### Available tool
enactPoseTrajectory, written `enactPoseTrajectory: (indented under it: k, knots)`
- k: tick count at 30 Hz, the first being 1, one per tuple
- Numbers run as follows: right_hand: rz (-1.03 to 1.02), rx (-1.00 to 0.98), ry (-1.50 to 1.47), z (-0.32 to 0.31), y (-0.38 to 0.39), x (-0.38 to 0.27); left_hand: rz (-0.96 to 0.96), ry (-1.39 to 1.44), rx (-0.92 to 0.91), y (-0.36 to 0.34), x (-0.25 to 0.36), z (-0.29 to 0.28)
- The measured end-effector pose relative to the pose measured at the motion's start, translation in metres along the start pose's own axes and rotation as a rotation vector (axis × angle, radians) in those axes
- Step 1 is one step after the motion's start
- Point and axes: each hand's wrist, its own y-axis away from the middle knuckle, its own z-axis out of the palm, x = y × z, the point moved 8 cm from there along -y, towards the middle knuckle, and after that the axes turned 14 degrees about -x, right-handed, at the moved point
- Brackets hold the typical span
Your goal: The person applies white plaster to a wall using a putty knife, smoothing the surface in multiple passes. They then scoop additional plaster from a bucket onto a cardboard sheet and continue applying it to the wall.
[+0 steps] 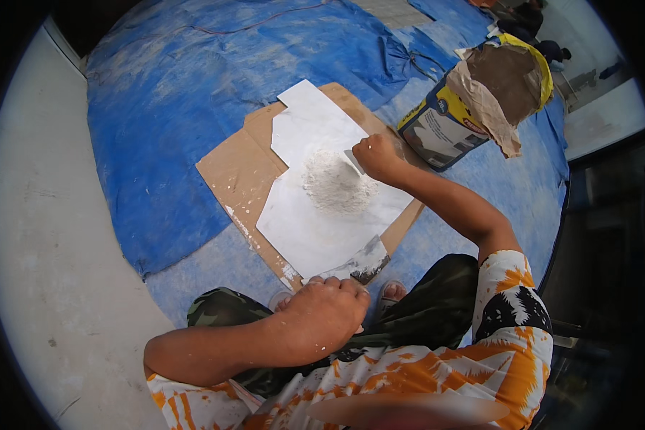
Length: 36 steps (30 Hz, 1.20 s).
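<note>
A mound of white powder (330,188) lies on a white cut-out board (294,211), which rests on a brown cardboard sheet (229,161). Beyond the mound's right side, my right hand (378,158) is closed in a fist round a putty knife (354,162). Only part of that grey blade shows, at the powder's edge; its handle is hidden in my fingers. Close to my body, my left hand (321,319) is wrapped round a wide scraper. Its stained grey and black blade (358,264) reaches over the board's near edge. White specks dot my left hand.
A yellow and dark blue bucket (441,125) stands beyond my right hand, torn brown paper (498,79) over its top. Blue tarp (172,129) covers the floor, a thin cord (258,19) across its far part. People (527,21) are at the far right.
</note>
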Motion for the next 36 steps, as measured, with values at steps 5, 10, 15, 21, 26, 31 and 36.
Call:
enactPoseTrajectory:
  k: [5, 10, 15, 21, 26, 31, 36]
  knots:
    - [0.105, 0.105, -0.259, -0.005, 0.073, 0.048, -0.025, 0.104, -0.101, -0.025, 0.008, -0.018]
    - [0.611, 0.008, -0.75, -0.027, 0.211, 0.196, -0.159, 0.122, -0.294, -0.076, 0.029, -0.059]
    - [0.972, 0.423, -0.708, -0.109, 0.351, 0.357, -0.154, 0.106, -0.31, -0.126, 0.059, -0.089]
    - [0.883, 0.028, -0.131, -0.114, 0.325, 0.516, -0.301, 0.189, -0.281, -0.162, 0.113, -0.121]
    - [0.837, -0.325, -0.18, -0.022, 0.272, 0.573, -0.4, 0.206, -0.342, -0.175, 0.141, -0.136]
    - [0.752, -0.318, -0.564, 0.049, 0.252, 0.609, -0.542, 0.303, -0.41, -0.184, 0.149, -0.141]
    - [0.758, -0.211, -0.833, 0.091, 0.247, 0.644, -0.637, 0.428, -0.396, -0.197, 0.16, -0.16]
